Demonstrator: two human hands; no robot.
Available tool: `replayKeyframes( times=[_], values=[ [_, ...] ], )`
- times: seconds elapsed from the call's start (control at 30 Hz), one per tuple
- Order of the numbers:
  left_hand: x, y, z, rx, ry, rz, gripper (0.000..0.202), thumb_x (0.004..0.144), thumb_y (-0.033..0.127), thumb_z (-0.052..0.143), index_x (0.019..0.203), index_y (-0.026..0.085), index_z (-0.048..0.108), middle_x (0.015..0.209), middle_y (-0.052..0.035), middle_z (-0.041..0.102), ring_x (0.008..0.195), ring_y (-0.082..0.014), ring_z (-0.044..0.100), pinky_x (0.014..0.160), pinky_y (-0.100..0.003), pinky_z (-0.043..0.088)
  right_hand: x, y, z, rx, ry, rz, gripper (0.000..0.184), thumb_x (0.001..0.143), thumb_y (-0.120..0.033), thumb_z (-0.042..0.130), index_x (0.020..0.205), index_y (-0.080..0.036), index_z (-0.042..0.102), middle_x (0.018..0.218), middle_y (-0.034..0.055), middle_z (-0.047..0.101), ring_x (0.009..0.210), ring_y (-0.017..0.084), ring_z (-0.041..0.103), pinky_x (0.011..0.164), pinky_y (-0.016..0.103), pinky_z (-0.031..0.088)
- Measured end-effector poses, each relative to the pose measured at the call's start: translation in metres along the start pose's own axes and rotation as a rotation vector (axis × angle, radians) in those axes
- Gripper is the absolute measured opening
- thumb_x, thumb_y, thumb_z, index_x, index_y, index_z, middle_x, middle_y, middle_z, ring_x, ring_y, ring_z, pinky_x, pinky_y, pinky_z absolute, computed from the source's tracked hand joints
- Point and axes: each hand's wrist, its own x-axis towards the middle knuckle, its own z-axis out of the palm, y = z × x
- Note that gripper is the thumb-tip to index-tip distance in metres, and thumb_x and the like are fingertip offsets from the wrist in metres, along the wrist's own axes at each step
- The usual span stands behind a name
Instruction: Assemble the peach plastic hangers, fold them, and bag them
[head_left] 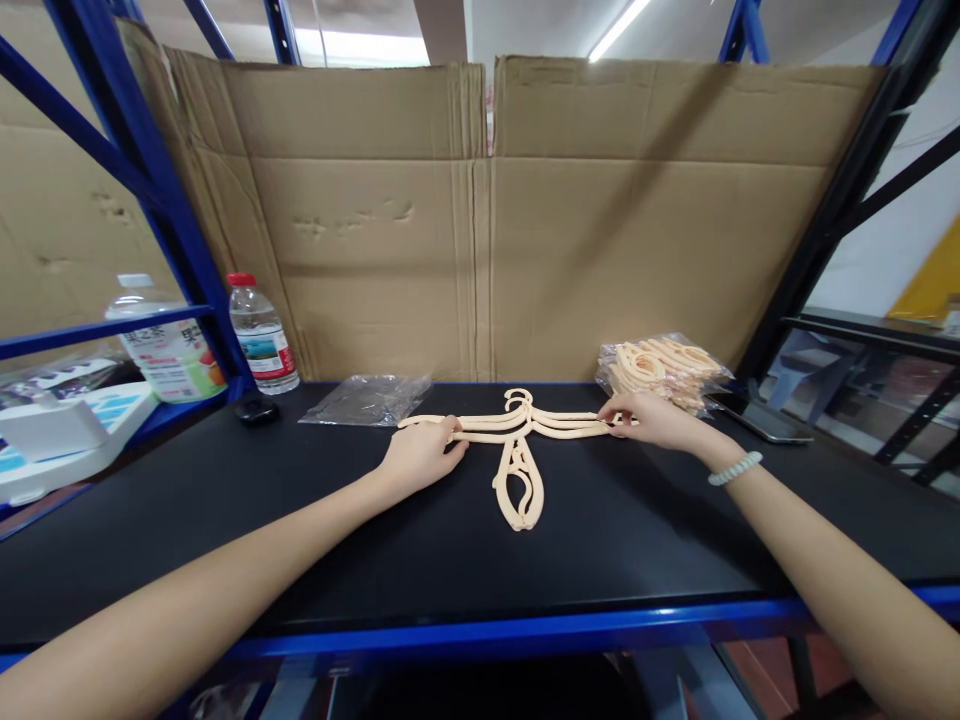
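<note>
A small stack of cream plastic hangers [517, 425] lies flat on the black shelf top [375, 540], hooks pointing away from me. My left hand [420, 455] is closed on the left arms of the hangers. My right hand [652, 418], with a white bead bracelet on its wrist, pinches the right arms. Another cream hanger [517, 485] lies lengthwise just in front of the stack, untouched.
A clear bag of more cream hangers [664, 370] sits at the right rear. An empty clear bag [367, 398] lies left of centre. Two water bottles [259, 335] stand at the back left beside a small black object [256, 408]. Cardboard sheets [480, 220] wall the back. A phone [765, 422] lies right.
</note>
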Motion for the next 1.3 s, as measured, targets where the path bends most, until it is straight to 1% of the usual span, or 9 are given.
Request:
replayKeyframes(
  times=[0.13, 0.33, 0.7, 0.83, 0.97, 1.03, 1.13, 1.23, 1.3],
  values=[
    [0.001, -0.002, -0.001, -0.005, -0.002, -0.004, 0.027, 0.087, 0.038, 0.045, 0.1, 0.019, 0.06, 0.087, -0.0068, 0.069, 0.083, -0.0243, 0.066, 0.065, -0.029, 0.047, 0.001, 0.0, 0.003, 0.016, -0.012, -0.014, 0.022, 0.075, -0.014, 0.057, 0.094, -0.013, 0.068, 0.086, 0.0072, 0.068, 0.073, 0.018, 0.059, 0.066, 0.028, 0.044],
    [0.003, -0.006, 0.003, -0.022, 0.015, 0.038, 0.027, 0.089, 0.037, 0.043, 0.098, 0.019, 0.061, 0.088, -0.0084, 0.068, 0.084, -0.0244, 0.066, 0.065, -0.029, 0.047, 0.004, 0.003, 0.01, 0.035, 0.011, -0.052, 0.013, 0.074, -0.02, 0.063, 0.085, -0.016, 0.068, 0.08, 0.0057, 0.066, 0.07, 0.018, 0.058, 0.064, 0.028, 0.044],
    [0.004, -0.008, 0.004, -0.017, 0.035, 0.09, 0.02, 0.092, 0.03, 0.043, 0.098, 0.021, 0.061, 0.091, -0.0058, 0.069, 0.087, -0.0222, 0.065, 0.068, -0.027, 0.045, 0.005, 0.001, 0.012, 0.025, 0.011, -0.055, 0.007, 0.074, -0.02, 0.062, 0.076, -0.016, 0.067, 0.077, 0.0049, 0.065, 0.071, 0.017, 0.057, 0.066, 0.028, 0.042],
    [0.003, -0.007, 0.002, 0.034, 0.104, 0.099, 0.023, 0.095, 0.032, 0.039, 0.1, 0.022, 0.06, 0.087, -0.0051, 0.069, 0.08, -0.0225, 0.066, 0.063, -0.027, 0.044, 0.003, 0.0, 0.006, 0.028, 0.035, -0.003, 0.01, 0.076, -0.023, 0.058, 0.079, -0.017, 0.066, 0.078, 0.0041, 0.067, 0.066, 0.016, 0.057, 0.061, 0.027, 0.039],
    [0.003, -0.006, -0.004, 0.04, 0.193, 0.089, 0.024, 0.096, 0.03, 0.037, 0.105, 0.022, 0.058, 0.088, -0.0048, 0.067, 0.076, -0.0216, 0.065, 0.059, -0.026, 0.043, 0.001, -0.003, 0.002, 0.031, 0.114, 0.03, 0.01, 0.077, -0.023, 0.055, 0.079, -0.018, 0.064, 0.076, 0.0029, 0.067, 0.066, 0.016, 0.057, 0.058, 0.026, 0.038],
    [0.003, -0.007, -0.005, -0.007, 0.249, 0.133, 0.023, 0.096, 0.027, 0.038, 0.105, 0.02, 0.058, 0.093, -0.0058, 0.066, 0.08, -0.0205, 0.064, 0.064, -0.027, 0.045, 0.001, -0.007, 0.001, 0.032, 0.156, 0.036, 0.009, 0.078, -0.023, 0.054, 0.079, -0.019, 0.062, 0.075, 0.0023, 0.066, 0.063, 0.015, 0.056, 0.057, 0.026, 0.037],
    [0.005, -0.008, -0.002, -0.124, 0.324, 0.221, 0.021, 0.094, 0.023, 0.04, 0.1, 0.018, 0.06, 0.093, -0.0064, 0.062, 0.082, -0.0186, 0.061, 0.072, -0.028, 0.047, 0.0, -0.015, 0.001, 0.028, 0.203, 0.03, 0.01, 0.08, -0.024, 0.053, 0.08, -0.019, 0.062, 0.076, 0.0028, 0.066, 0.06, 0.014, 0.054, 0.056, 0.026, 0.036],
    [0.006, -0.01, 0.005, -0.282, 0.361, 0.246, 0.018, 0.091, 0.021, 0.045, 0.094, 0.018, 0.062, 0.091, -0.0052, 0.057, 0.077, -0.0156, 0.059, 0.072, -0.027, 0.049, 0.0, -0.019, 0.003, 0.024, 0.236, 0.03, 0.012, 0.081, -0.024, 0.051, 0.081, -0.019, 0.062, 0.072, 0.0029, 0.065, 0.059, 0.014, 0.053, 0.055, 0.026, 0.035],
    [0.007, -0.011, 0.01, -0.365, 0.388, 0.246, 0.016, 0.089, 0.02, 0.047, 0.092, 0.018, 0.062, 0.096, -0.0052, 0.054, 0.076, -0.0137, 0.059, 0.072, -0.027, 0.05, 0.0, -0.02, 0.004, 0.018, 0.252, 0.025, 0.013, 0.081, -0.025, 0.05, 0.082, -0.019, 0.061, 0.068, 0.0025, 0.063, 0.058, 0.015, 0.053, 0.055, 0.026, 0.035]
  ],
)
